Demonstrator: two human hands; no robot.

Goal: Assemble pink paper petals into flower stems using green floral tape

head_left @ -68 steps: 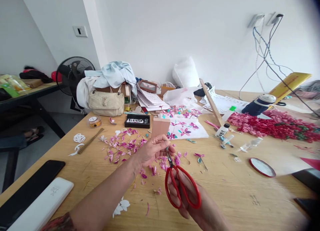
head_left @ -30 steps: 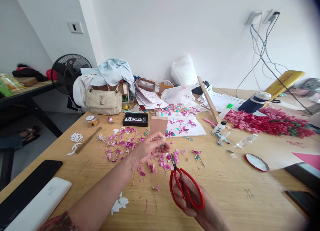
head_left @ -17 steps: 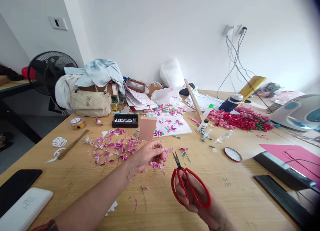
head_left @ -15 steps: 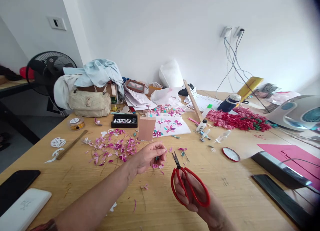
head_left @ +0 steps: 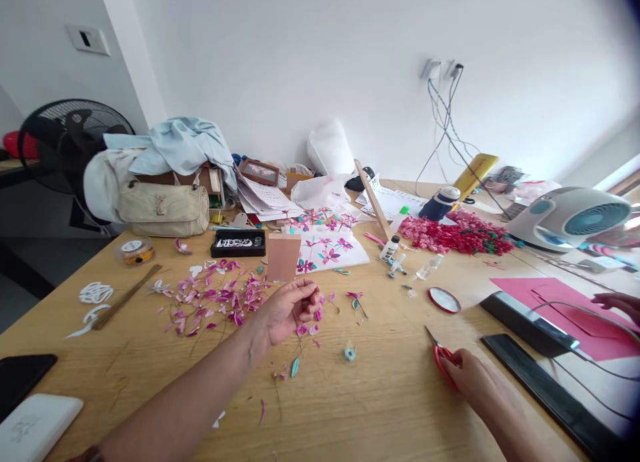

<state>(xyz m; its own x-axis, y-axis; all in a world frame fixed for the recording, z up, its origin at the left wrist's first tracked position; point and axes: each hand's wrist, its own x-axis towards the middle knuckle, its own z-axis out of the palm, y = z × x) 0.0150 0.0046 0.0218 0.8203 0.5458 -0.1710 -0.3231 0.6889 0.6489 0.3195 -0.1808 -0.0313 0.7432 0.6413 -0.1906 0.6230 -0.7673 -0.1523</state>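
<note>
My left hand (head_left: 291, 312) is closed in a pinch above the middle of the table. Magenta petals (head_left: 319, 311) show right at its fingertips, but I cannot make out what the fingers hold. Below it are a thin stem and a teal leaf (head_left: 295, 367). At the right, my right hand (head_left: 473, 377) grips the red handles of a pair of scissors (head_left: 436, 343), low at the tabletop, with the blades pointing away and left. A small teal roll (head_left: 349, 353) lies between the hands. Loose magenta flower pieces (head_left: 220, 295) are spread left of my left hand.
Another person's hand (head_left: 617, 304) is over pink sheets (head_left: 550, 309) at the right edge. A grey-black device (head_left: 530, 322) and black phone (head_left: 545, 389) lie beside my right arm. Behind stand a pinkish board (head_left: 283, 257), bottles (head_left: 389, 249) and red flower bunches (head_left: 455, 232).
My right hand has carried the scissors right and down to the tabletop. The teal roll and teal leaf now show. My left hand stays nearly in place; the view has turned slightly right.
</note>
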